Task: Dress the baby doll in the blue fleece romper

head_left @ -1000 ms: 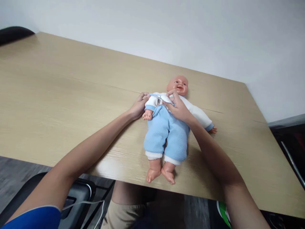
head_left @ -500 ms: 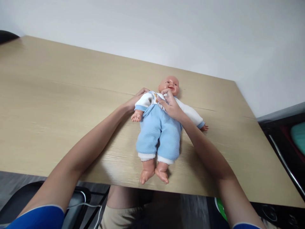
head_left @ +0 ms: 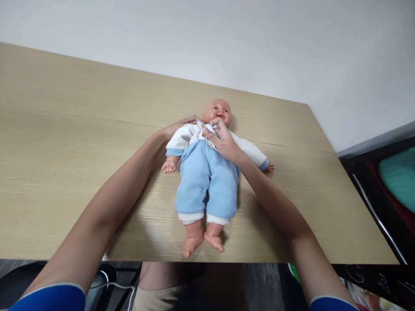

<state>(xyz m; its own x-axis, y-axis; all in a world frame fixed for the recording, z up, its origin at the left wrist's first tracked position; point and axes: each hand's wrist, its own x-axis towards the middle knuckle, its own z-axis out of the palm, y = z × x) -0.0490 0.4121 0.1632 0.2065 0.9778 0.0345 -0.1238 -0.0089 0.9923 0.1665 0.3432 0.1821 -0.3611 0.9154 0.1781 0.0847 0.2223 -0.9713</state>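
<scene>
A baby doll point(head_left: 216, 108) lies face up on the table with its feet towards me. It wears a white shirt point(head_left: 249, 149) with blue cuffs and light blue fleece trousers point(head_left: 193, 185). My left hand point(head_left: 177, 128) is at the doll's shoulder on the left, its fingertips closed on the shirt near the collar and partly hidden behind the sleeve. Across the chest, my right hand point(head_left: 223, 140) pinches the shirt front just below the chin. A small orange print shows between the two hands.
The wooden table point(head_left: 81, 151) has a thin seam across it and meets a pale wall point(head_left: 162, 39). At the right stands a dark piece of furniture with a teal item point(head_left: 400, 179). A white cable point(head_left: 113, 284) and dark chair parts lie below the front edge.
The view has shifted, so the doll and both hands appear slightly further left. The left sleeve is spread a little more outward. Both hands keep their hold on the shirt.
</scene>
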